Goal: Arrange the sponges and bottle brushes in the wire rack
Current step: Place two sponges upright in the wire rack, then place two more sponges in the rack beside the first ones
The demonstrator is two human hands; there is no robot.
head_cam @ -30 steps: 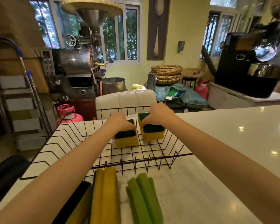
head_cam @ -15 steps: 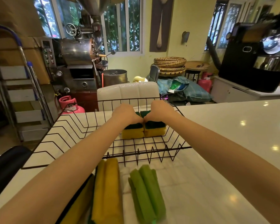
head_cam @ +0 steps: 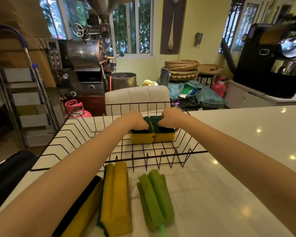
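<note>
Head view: I see my left hand (head_cam: pixel 136 120) curled over the left sponge (head_cam: pixel 141 136) and my right hand (head_cam: pixel 171 119) curled over the right sponge (head_cam: pixel 164 134), each gripping its sponge from above. The two sponges sit green side up, touching side by side, in the far part of the rack (head_cam: pixel 85 139) on the counter (head_cam: pixel 237 151). Just in front of the rack lie a yellow sponge (head_cam: pixel 116 197), a green brush (head_cam: pixel 155 197) to its right, and a black-and-yellow sponge (head_cam: pixel 82 209) partly under my left forearm.
</note>
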